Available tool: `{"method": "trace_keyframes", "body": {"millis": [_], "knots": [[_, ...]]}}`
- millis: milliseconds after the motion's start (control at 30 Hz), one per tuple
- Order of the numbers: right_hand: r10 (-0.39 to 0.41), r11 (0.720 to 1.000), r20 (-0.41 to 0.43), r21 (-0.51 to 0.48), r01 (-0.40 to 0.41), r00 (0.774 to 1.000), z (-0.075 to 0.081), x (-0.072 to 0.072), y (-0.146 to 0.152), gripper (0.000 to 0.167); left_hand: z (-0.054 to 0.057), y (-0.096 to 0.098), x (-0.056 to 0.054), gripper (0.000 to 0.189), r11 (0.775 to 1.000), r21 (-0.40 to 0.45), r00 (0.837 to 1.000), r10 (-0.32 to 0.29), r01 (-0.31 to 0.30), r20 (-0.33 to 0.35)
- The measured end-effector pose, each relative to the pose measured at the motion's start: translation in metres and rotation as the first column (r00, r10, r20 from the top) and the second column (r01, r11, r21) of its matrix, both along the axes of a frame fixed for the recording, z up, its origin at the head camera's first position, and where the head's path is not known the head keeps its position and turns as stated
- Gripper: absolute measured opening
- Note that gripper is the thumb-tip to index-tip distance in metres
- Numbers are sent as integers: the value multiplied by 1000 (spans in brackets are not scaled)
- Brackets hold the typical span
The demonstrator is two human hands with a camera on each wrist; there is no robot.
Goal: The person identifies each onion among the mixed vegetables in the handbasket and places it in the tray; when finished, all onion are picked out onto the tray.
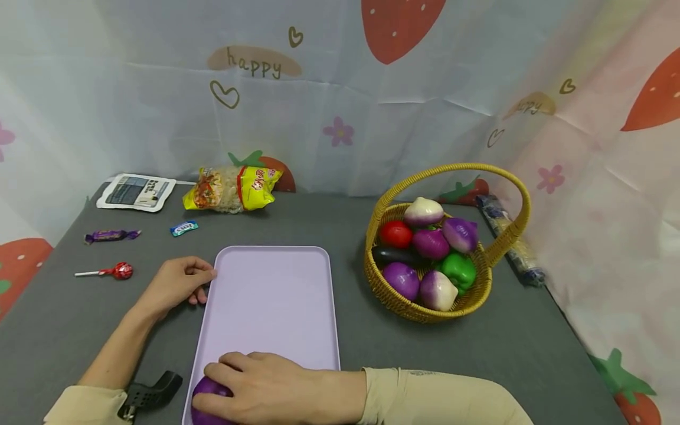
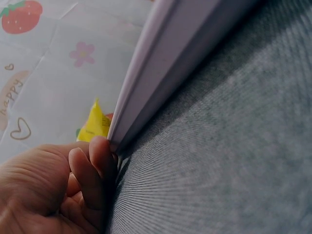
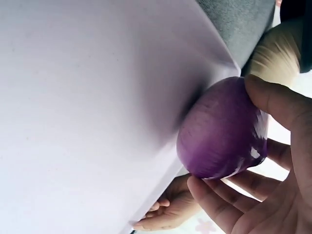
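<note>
My right hand grips a purple onion at the near left corner of a pale lilac tray. The right wrist view shows thumb and fingers around the onion's side, its underside close to the tray. Whether the onion touches the tray bottom is unclear. At the tray's left rim, my left hand holds the edge with bent fingers. The left wrist view has its fingertips against the tray's outer wall.
A yellow wicker basket of onions, a tomato, an eggplant and a green pepper stands right of the tray. Beyond it lies a long wrapped pack. Leftward are a lollipop, wrapped candies, a white pouch and a yellow noodle bag.
</note>
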State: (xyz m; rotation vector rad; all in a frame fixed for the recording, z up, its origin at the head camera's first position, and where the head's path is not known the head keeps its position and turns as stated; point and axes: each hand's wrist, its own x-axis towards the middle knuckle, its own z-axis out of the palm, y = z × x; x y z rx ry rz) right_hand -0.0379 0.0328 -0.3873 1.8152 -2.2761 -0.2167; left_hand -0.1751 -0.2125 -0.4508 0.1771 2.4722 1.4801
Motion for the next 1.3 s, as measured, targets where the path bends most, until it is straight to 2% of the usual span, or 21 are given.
{"method": "trace_keyframes", "body": {"millis": [367,500,633,733,933,1100,1167,1233,1300], "knots": [[3,997,129,79,-13,992,4,-2,-2,47,4,2,0,37,1000,-10,1000,9,-9,-12],[-8,996,134,89,-4,991,3,-2,-4,52,5,4,-2,38,1000,-9,1000,4,-4,-13],[5,998,121,69,-14,993,0,0,-6,47,5,3,0,36,1000,-9,1000,10,-10,1],[1,997,149,78,-12,989,0,1,-6,48,4,2,1,36,1000,-7,1000,13,-13,4],[-37,995,159,98,21,987,11,-3,3,60,4,2,2,37,1000,-7,1000,11,-11,8],[-96,995,179,52,88,979,26,-12,26,63,4,1,1,38,1000,-6,1000,6,-6,10],[-125,992,200,4,127,972,32,-17,41,61,3,1,1,38,1000,-9,1000,3,-3,9],[-161,982,206,-67,178,965,39,-21,59,60,2,0,1,39,1000,-11,1000,3,-3,11],[-210,956,208,-161,245,955,43,-26,82,58,2,0,0,39,1000,-12,1000,2,-2,13]]}}
